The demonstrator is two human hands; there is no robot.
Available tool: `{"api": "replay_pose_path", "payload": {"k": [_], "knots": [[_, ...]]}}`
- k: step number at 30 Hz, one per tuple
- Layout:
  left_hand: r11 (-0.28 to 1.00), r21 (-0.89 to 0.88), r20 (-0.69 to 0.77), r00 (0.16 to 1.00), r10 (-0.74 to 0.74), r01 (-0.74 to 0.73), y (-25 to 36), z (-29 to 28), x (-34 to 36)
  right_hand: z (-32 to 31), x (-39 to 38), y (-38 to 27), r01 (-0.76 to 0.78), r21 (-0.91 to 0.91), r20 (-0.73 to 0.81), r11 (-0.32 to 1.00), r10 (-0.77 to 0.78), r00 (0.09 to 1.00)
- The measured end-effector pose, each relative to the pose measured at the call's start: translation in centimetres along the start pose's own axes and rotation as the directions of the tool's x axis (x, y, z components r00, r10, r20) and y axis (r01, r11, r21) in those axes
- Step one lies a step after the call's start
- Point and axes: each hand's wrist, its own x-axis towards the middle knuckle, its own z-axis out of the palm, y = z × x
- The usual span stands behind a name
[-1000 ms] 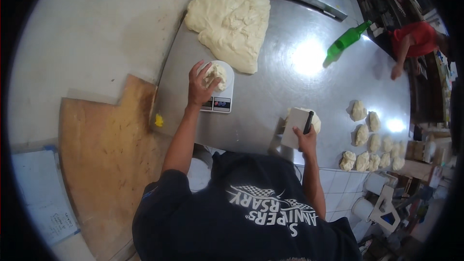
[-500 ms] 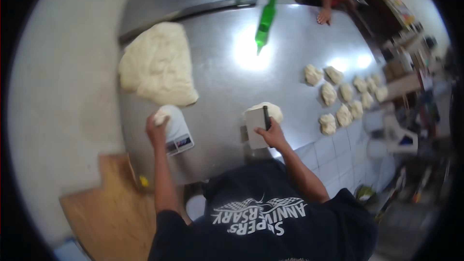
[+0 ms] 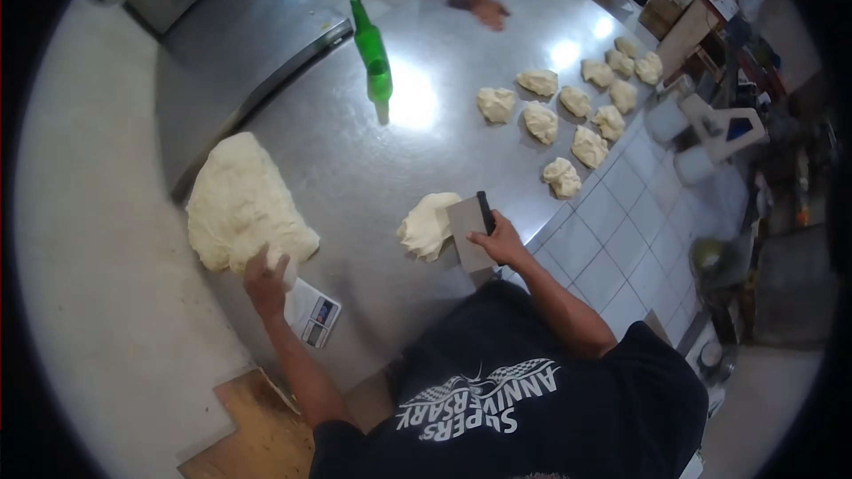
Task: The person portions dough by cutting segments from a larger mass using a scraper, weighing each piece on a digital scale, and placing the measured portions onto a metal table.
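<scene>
While the left hand (image 3: 265,282) was set over dough on the digital kitchen scale (image 3: 308,304) a second ago, it has since shifted to where the scale's pan meets the near edge of the large dough mass (image 3: 241,199); its fingers are bent, but whether they grip dough I cannot tell. The right hand (image 3: 502,239) grasps the bench scraper (image 3: 469,232) by its black handle, and the blade, which then covered much of the dough lump (image 3: 427,226), now stands at its right edge, leaving most of it exposed on the steel table (image 3: 355,186). Attention seems turned from weighing toward the bulk dough.
</scene>
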Motion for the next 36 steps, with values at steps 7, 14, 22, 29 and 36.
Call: {"api": "replay_pose_path", "payload": {"k": [7, 14, 22, 29, 36], "knots": [[0.691, -0.577, -0.173, 0.892, 0.418, -0.436, 19.5, 8.5, 0.9, -6.4, -0.9, -0.6, -0.138, 0.088, -0.110, 0.987, 0.147, 0.983], [0.521, -0.604, -0.086, 0.699, 0.710, -0.603, 33.7, 23.3, -1.1, -11.5, -1.2, 2.8, -0.149, 0.173, -0.231, 0.974, 0.187, 0.955], [0.798, -0.358, 0.455, 0.656, 0.602, -0.485, 25.7, 28.3, -4.4, -12.3, -1.0, 5.3, -0.180, 0.158, -0.181, 0.971, 0.207, 0.961], [0.947, 0.097, 0.404, 0.882, 0.245, -0.307, 17.4, 22.3, -8.5, -6.3, 2.4, 2.2, 0.088, -0.033, 0.025, 0.996, -0.087, 0.996], [0.925, -0.088, 0.199, 0.904, 0.379, -0.368, 14.1, 24.0, -9.0, 1.4, 6.6, -6.2, 0.243, -0.519, 0.219, 0.820, -0.147, 0.965]]}}
